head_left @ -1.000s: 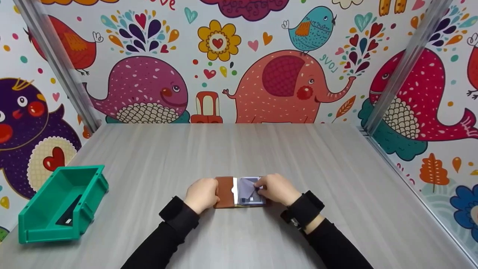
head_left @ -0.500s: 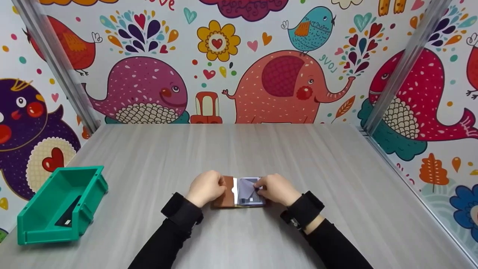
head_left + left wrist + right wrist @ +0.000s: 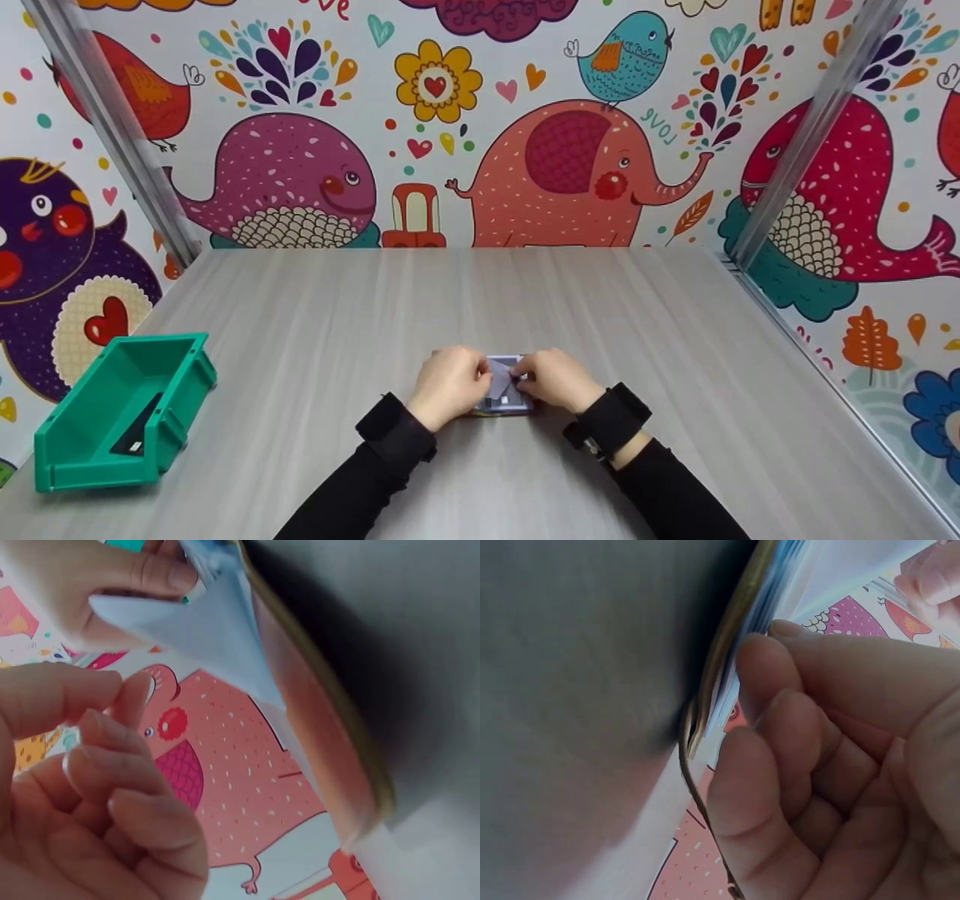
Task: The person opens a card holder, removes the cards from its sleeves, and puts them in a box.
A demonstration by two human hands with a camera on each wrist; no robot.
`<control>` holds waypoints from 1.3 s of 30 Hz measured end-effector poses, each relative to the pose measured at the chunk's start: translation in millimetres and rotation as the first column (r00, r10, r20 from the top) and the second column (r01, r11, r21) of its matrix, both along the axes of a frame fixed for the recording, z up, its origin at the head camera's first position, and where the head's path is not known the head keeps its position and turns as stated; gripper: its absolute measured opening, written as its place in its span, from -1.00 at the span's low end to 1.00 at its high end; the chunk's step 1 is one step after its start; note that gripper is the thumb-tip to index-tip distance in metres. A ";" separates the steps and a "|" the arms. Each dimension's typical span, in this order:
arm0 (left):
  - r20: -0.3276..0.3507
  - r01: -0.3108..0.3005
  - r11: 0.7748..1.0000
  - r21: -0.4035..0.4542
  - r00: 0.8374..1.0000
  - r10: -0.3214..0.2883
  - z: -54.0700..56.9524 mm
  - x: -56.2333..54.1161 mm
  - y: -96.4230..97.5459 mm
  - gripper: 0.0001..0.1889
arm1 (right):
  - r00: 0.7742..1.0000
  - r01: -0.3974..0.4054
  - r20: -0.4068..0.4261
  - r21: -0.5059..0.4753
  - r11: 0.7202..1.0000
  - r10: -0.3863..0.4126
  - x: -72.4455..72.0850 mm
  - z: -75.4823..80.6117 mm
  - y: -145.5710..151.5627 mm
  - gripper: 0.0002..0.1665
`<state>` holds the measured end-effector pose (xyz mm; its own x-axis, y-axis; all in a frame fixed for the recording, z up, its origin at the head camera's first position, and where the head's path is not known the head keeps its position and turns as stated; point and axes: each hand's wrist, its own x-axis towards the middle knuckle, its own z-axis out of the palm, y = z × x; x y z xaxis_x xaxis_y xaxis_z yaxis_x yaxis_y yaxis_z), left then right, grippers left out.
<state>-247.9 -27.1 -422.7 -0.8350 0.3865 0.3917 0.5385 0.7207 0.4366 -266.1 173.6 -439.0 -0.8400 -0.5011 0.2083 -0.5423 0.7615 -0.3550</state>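
Observation:
A small brown card holder lies open on the table, and clear plastic sleeves fill its right side. My right hand pinches the sleeves at their right edge between thumb and forefinger, as the right wrist view shows. One sleeve flap stands lifted from the stack. My left hand hovers over the left cover and hides most of it in the head view. Its fingers curl loosely, thumb close to forefinger, a short gap away from the flap and with nothing between them.
At the left of the table stands a green bin with a flat black item inside. Printed cartoon panels rise at the back and both sides, with metal posts at the corners.
My left hand has left the card holder's left edge and moved right across the cover to the sleeves. My right hand has kept its place and its pinch.

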 end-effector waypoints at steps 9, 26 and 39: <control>-0.087 0.034 0.999 0.011 0.996 -0.033 -7.1 5.9 8.0 -0.89 | 1.000 -0.019 -0.021 -0.001 1.000 0.019 -1.5 -1.2 0.7 -0.82; -0.135 0.024 0.995 -0.093 0.990 -0.037 -11.9 10.7 14.0 -0.66 | 0.999 -0.023 -0.035 0.001 1.000 0.023 -2.1 -2.7 2.2 -0.80; -0.168 -0.025 0.996 -0.087 0.986 0.010 -13.5 9.7 16.4 -0.65 | 0.999 -0.024 -0.033 0.001 1.000 0.024 -1.2 -2.9 2.4 -0.79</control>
<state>-238.2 -10.7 -436.1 -0.7673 0.4121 0.4913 0.5856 0.7625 0.2750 -267.3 176.1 -441.9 -0.8206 -0.5211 0.2349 -0.5716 0.7486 -0.3360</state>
